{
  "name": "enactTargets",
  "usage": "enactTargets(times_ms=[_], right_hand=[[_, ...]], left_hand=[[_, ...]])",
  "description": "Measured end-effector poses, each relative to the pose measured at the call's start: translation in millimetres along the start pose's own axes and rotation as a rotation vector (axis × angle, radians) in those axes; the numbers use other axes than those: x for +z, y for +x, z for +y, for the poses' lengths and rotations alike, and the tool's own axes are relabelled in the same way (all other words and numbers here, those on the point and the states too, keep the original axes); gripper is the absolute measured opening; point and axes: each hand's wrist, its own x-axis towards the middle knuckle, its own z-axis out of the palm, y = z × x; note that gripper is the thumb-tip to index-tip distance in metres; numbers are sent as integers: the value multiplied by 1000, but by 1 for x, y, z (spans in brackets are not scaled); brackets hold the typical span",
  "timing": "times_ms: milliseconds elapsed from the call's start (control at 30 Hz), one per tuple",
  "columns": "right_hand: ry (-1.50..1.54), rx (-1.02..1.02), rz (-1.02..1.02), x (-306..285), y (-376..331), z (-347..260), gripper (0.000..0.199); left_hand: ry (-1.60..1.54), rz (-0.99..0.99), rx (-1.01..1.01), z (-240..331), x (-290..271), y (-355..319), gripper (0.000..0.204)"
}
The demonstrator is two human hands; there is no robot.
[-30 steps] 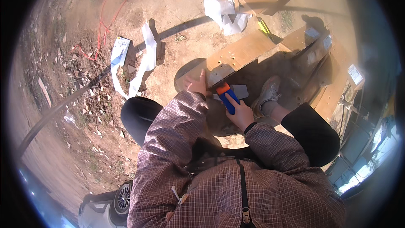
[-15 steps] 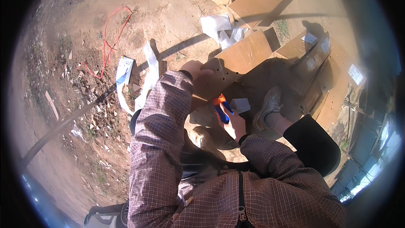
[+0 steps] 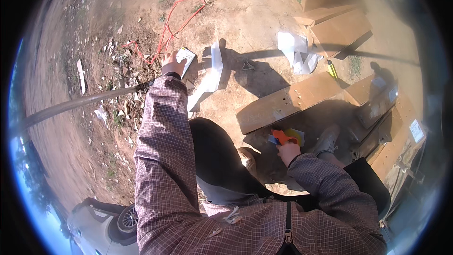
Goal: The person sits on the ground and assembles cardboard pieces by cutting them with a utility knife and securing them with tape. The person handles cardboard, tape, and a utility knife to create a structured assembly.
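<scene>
My left hand (image 3: 171, 63) is stretched far out to the left, its fingers closed at the edge of a white printed label sheet (image 3: 187, 61) on the dirt. The fingertips are partly hidden. A long curling white paper strip (image 3: 214, 68) lies beside it. Close to my body, my right hand (image 3: 288, 153) grips an orange-and-blue hand tool (image 3: 283, 137); its exact kind is unclear. A yellow patch and a pale piece show just behind the tool. Past it, a long brown cardboard box (image 3: 292, 101) with small dark holes lies on the ground.
Several more cardboard boxes lie at the far right (image 3: 342, 30) and along the right side (image 3: 377, 106). Crumpled white paper (image 3: 299, 56) rests by the far ones. A red cord (image 3: 166, 33) loops on the dirt at left, near scattered chips and a dark pole (image 3: 85, 102). A car stands lower left.
My left hand has left the holed cardboard box and reached left to the label sheet. My right hand still holds the tool, now lower and turned. The whole view has shifted.
</scene>
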Motion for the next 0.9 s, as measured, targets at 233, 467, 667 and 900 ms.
enactTargets(times_ms=[233,467,667,900], right_hand=[[393,-301,674,-167,61,-2,22],[453,-552,805,-274,104,-94,37],[542,-539,619,-308,83,-71,21],[271,-523,541,-366,49,-55,28]], left_hand=[[-1057,-534,-202,-48,9,-62,34],[-1317,-665,228,116,-104,-109,37],[-1196,-549,374,161,-116,-101,44],[-1271,-414,284,219,-153,-111,27]])
